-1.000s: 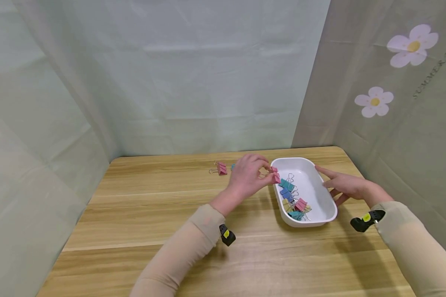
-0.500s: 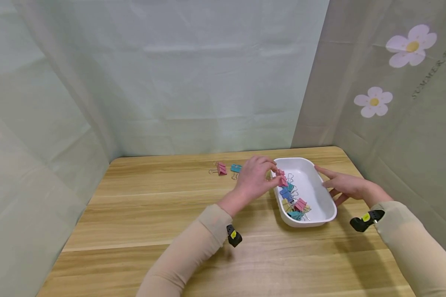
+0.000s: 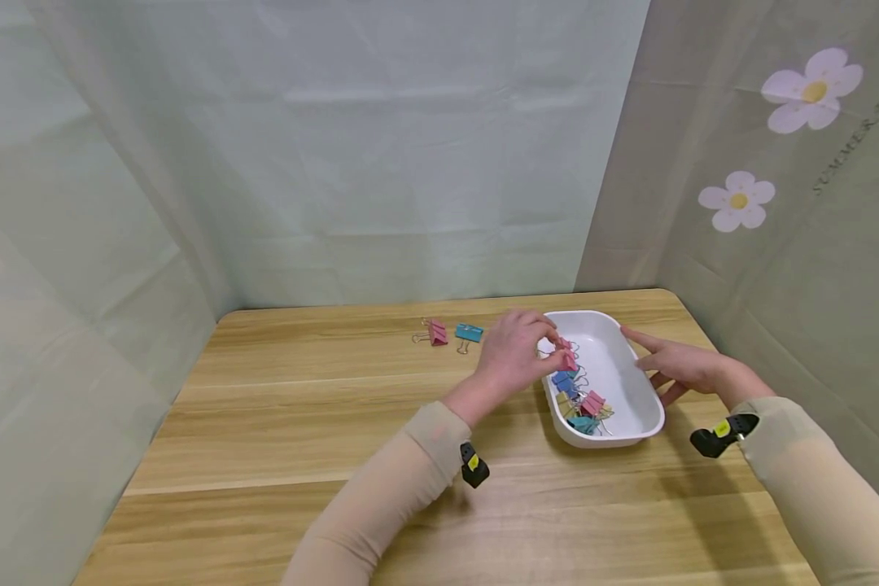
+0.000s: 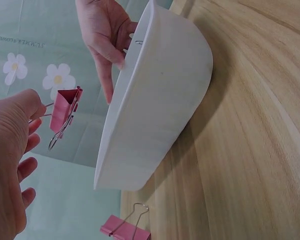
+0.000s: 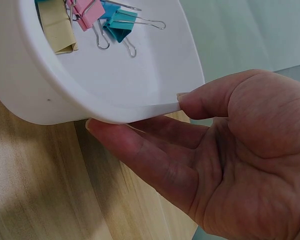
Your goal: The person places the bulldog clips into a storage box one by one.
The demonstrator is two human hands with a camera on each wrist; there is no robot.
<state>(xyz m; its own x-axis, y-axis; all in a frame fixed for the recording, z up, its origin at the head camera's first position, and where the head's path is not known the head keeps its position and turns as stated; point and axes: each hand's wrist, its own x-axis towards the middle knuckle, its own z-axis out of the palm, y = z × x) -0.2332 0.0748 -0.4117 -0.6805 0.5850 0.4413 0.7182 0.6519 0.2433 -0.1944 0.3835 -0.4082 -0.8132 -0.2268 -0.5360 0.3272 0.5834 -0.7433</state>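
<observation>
Cloth (image 3: 410,163) hung behind a table (image 3: 264,423) and its tray (image 3: 630,407). At the tray's right, a person's right hand (image 3: 681,366) pinched its rim (image 5: 150,111); above its left side, the left hand (image 3: 511,352) pinched a pink clip (image 3: 569,360). Several clips (image 3: 592,404) lay inside the tray, suggesting most were in; a teal clip (image 3: 470,333) and another pink clip (image 3: 438,333), still out, lay to its left.

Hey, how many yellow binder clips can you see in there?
2, both in the white tray: in the head view, a left yellow clip and a right yellow clip, either side of a pink clip. More may be hidden in the pile.
</observation>
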